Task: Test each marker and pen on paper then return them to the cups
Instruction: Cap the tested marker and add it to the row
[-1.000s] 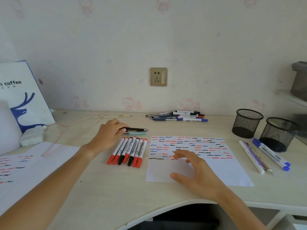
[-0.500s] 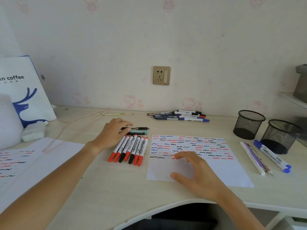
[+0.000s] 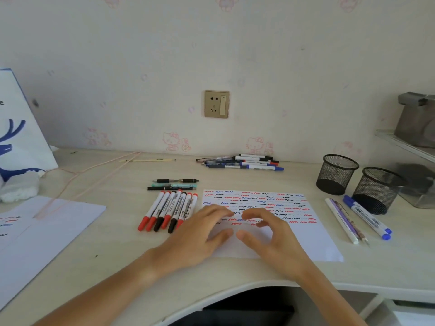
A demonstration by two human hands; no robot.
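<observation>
A white sheet of paper covered with red, blue and black squiggles lies in the middle of the desk. My left hand and my right hand rest on its lower left part, fingers spread, holding nothing. A row of red and black markers lies just left of the paper, with three pens behind it. Another pile of pens and markers lies by the wall. Two black mesh cups stand at the right, with a few pens and a blue marker lying in front of them.
A second scribbled sheet lies at the left, near a white and blue paper bag and a pink cord. A wall socket sits above the desk. A shelf with a grey object is at the far right.
My left hand let go of the pens behind the marker row and moved right onto the paper, beside my right hand. The camera view shifted slightly.
</observation>
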